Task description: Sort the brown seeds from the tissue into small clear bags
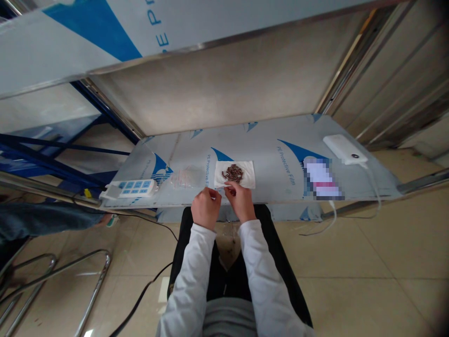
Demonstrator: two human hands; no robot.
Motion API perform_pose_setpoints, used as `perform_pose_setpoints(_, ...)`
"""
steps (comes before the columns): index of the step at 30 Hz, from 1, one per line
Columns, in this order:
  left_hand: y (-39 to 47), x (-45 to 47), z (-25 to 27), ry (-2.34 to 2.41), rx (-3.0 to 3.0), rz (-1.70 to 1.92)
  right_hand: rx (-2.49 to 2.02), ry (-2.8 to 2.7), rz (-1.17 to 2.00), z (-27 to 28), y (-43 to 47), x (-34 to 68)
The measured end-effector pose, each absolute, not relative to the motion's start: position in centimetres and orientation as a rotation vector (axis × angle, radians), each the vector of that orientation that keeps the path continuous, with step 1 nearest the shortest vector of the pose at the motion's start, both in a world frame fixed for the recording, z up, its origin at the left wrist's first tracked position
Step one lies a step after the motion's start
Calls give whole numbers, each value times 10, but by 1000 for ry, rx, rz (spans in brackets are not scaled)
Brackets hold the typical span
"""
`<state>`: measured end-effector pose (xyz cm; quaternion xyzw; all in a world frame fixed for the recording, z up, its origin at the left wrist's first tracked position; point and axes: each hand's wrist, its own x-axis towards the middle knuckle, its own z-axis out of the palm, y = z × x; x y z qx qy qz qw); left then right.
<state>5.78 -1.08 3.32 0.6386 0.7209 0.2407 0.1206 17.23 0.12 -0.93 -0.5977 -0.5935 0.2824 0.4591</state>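
A heap of small, brownish, shiny, elongated pieces, possibly screws (233, 173), lies on a white cloth or tissue (248, 168) near the shelf's front edge. My right hand (241, 201) is closed in a pinch at the cloth's lower edge, just below the heap. Left of it, my left hand (206, 208) is closed too, thumb and fingers together at the shelf edge. Whatever either hand pinches is too small to make out. Between my forearms, a clear plastic bag (228, 245) hangs or rests, with a few dark bits in it.
On the film-covered shelf (266, 140) sit a crumpled clear bag (185, 178) and a white power strip (138, 188) to the left. A phone (321, 178) and a white power bank (345, 150) with cables lie right. An upper shelf (210, 23) overhangs. Another person's leg (45, 220) is at left.
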Motion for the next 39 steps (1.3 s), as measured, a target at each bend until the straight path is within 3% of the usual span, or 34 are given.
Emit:
perform_pose_setpoints(10,-17,71,36,2143,1830,777,-1320,-1711,696,-5,9,184)
perform_pose_setpoints(19,-18,82,35,2007,1599,869,-1431,-1575,549,-5,8,181)
perform_pose_setpoints(30,-19,79,51,2131,1752,506,-1574,-1733,563,10,9,184)
perform_pose_setpoints(39,-9,63,50,1437,2420,707,-1528,-1920,788,42,7,218)
